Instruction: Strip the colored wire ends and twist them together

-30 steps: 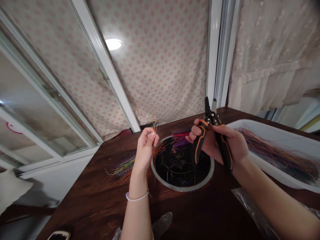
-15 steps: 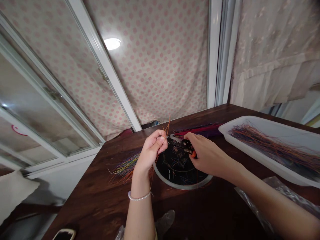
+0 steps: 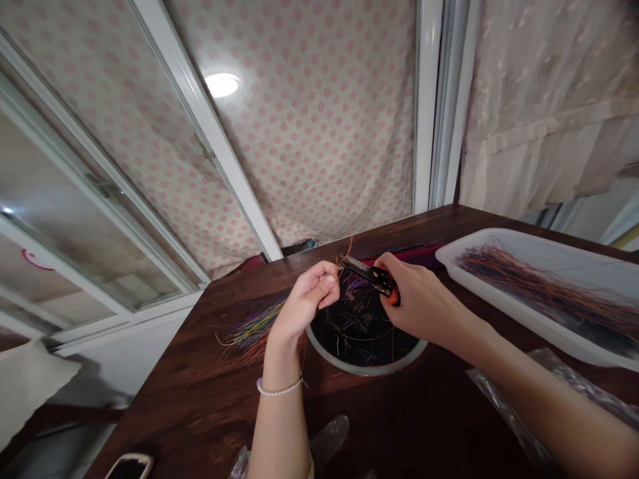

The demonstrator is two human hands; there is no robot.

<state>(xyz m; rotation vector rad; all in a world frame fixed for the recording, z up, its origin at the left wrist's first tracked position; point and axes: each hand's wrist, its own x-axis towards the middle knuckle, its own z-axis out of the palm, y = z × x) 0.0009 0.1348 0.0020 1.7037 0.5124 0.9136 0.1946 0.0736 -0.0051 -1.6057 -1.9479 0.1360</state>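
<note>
Between the thumb and fingers of my left hand [image 3: 312, 293] are thin orange wires [image 3: 349, 247], their ends sticking up past the fingertips. My right hand [image 3: 419, 299] is wrapped round a wire stripper [image 3: 372, 274] with black jaws and orange handles. Its tip reaches the orange wires, just right of my left fingertips. Under both hands lies a round black tray with a pale rim [image 3: 369, 368], strewn with small wire scraps [image 3: 357, 319]. A bundle of multicoloured wires [image 3: 257, 329] rests left of my left wrist.
At the right stands a white plastic bin [image 3: 529, 319] holding many orange and dark wires. Red and purple wires [image 3: 414, 256] lie behind the tray. Clear plastic bags [image 3: 544, 379] are near my right forearm. A phone [image 3: 130, 467] sits at the table's front left.
The wire stripper has moved slightly right and up, its jaws now at the upper part of the orange wires, which bend toward it. My left hand has shifted slightly right.
</note>
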